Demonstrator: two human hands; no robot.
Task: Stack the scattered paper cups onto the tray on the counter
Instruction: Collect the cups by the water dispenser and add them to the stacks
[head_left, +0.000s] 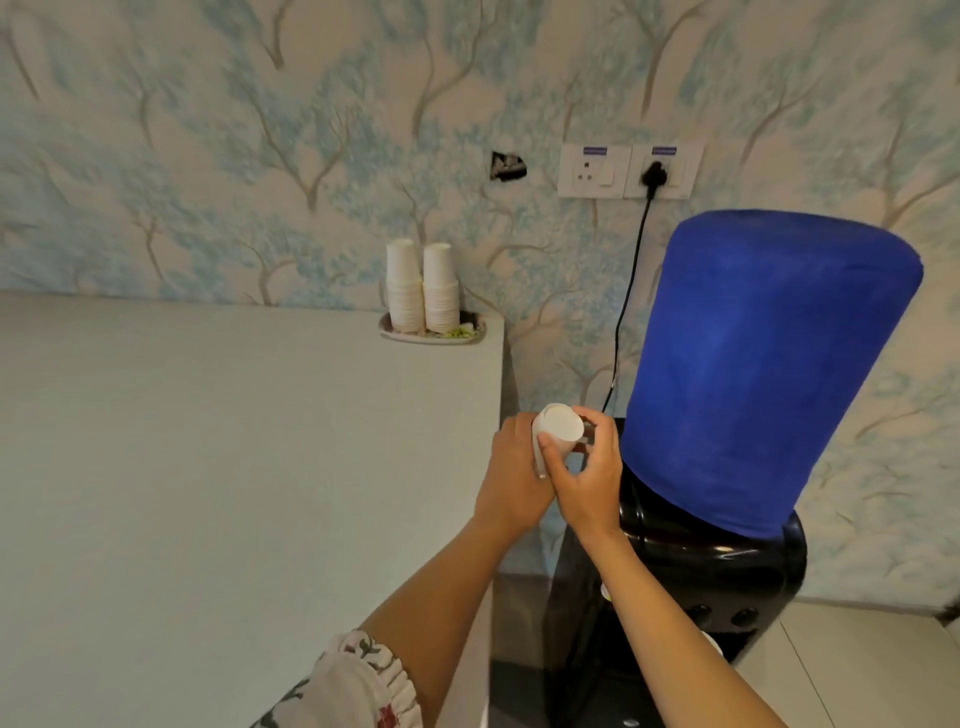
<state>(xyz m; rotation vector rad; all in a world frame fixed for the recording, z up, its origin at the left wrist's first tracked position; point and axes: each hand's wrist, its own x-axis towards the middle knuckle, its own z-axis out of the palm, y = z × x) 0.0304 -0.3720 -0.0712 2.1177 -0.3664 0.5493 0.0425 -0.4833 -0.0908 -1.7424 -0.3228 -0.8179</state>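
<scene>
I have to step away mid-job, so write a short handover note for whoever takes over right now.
Left hand and right hand: both grip white paper cups, held bottom-up at the counter's right edge beside the water dispenser.
Tray: at the counter's far right corner by the wall, already carrying two upside-down cup stacks.
Done: most cups stacked.
Left: carry the held cups to the tray and add them to a stack.
</scene>
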